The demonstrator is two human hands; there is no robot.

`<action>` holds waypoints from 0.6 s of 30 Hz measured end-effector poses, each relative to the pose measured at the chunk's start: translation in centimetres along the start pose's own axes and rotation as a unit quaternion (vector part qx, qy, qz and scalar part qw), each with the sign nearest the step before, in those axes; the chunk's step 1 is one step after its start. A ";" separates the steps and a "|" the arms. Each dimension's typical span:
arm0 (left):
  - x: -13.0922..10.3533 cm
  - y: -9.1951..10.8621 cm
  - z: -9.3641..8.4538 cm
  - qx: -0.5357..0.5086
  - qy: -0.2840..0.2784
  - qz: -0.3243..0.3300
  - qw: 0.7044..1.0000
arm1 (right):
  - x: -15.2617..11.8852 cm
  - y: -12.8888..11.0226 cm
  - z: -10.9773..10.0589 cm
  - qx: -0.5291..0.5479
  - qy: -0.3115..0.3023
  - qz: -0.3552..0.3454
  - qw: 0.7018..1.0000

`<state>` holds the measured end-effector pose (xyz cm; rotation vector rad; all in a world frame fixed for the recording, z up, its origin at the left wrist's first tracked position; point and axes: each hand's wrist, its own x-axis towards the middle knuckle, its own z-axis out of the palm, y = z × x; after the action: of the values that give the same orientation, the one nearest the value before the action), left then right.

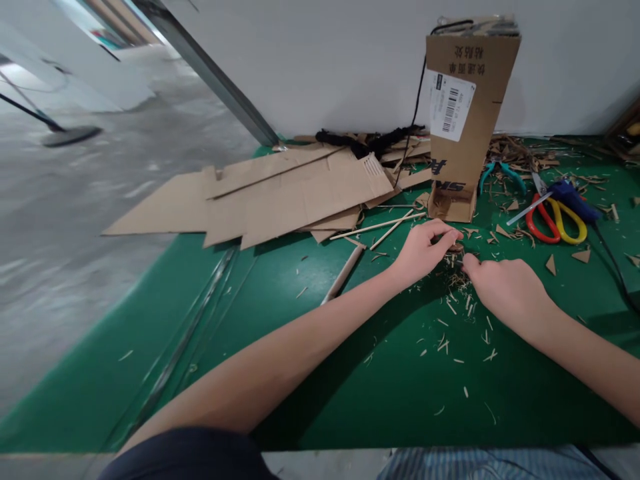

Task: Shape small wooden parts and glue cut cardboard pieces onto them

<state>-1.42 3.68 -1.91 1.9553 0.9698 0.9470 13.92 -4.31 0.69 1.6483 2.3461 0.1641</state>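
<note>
My left hand (425, 248) is closed in a pinch on a small brown piece (456, 247), close in front of the tall cardboard box. To its right, my right hand (507, 283) has its fingers curled closed around something small and dark, mostly hidden by the fingers. The fingertips of both hands almost meet. Thin pale shavings (457, 280) lie in a small heap under them and are scattered toward the table's front edge. Two thin wooden sticks (385, 225) lie crossed beyond my left wrist.
The cardboard box (463, 107) stands upright against the wall. Cardboard sheets (310, 197) are piled at the left, partly over the table edge. Scissors (555, 217), a blue glue gun (575, 199) with a cord, and teal-handled pliers (503, 175) lie right. A brown tube (344, 273) rests near my left forearm.
</note>
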 end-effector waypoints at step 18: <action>0.0 -0.2 0.0 -0.001 0.000 0.008 1.000 | 0.2 0.9 2.1 -0.029 0.113 0.007 0.993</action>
<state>-1.50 3.83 -2.07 1.9640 0.9555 0.9564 15.28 -3.96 -1.08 1.6974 2.4646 0.4387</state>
